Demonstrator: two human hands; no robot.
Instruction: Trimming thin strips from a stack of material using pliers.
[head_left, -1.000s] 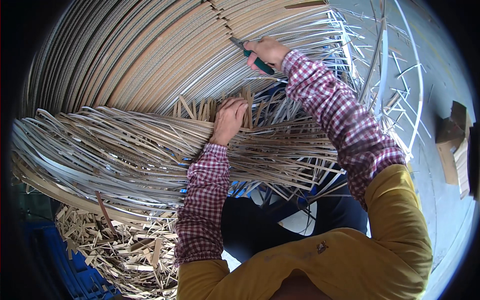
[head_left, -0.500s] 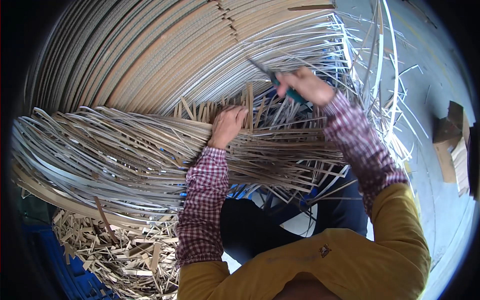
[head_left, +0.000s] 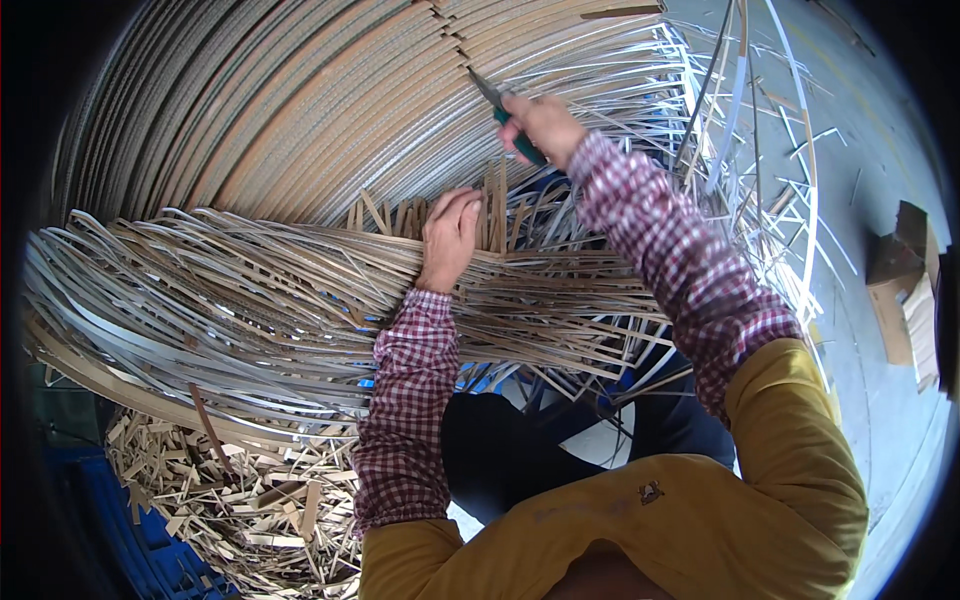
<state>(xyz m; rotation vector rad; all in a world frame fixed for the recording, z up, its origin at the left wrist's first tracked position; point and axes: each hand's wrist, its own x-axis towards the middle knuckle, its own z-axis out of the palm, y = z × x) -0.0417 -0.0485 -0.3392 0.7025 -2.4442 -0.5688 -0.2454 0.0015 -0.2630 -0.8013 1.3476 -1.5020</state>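
My right hand (head_left: 545, 128) is closed round green-handled shears (head_left: 490, 96), their grey pointed end aimed up and left over the big stack of thin brown sheets (head_left: 330, 110). Below and left of it, my left hand (head_left: 450, 238) rests on a thick bundle of narrow cardboard strips (head_left: 540, 290), fingers together and bent over them, thumb side partly hidden. Short strip ends (head_left: 497, 215) stick up just beside those fingers. The shears are apart from my left hand. Whether their blades are parted is too small to tell.
Long loose strips (head_left: 220, 290) spread left across the stack's front. Below lies a heap of short brown offcuts (head_left: 270, 510) beside a blue plastic crate (head_left: 130, 540). Thin white strips (head_left: 805, 220) arch over the right edge. An opened cardboard box (head_left: 890, 310) stands on the grey floor.
My right hand has moved left and up with the shears, closer to the stack's stepped seam. My left hand has stayed on the bundle, its fingers shifting slightly. Strips at the right have swayed.
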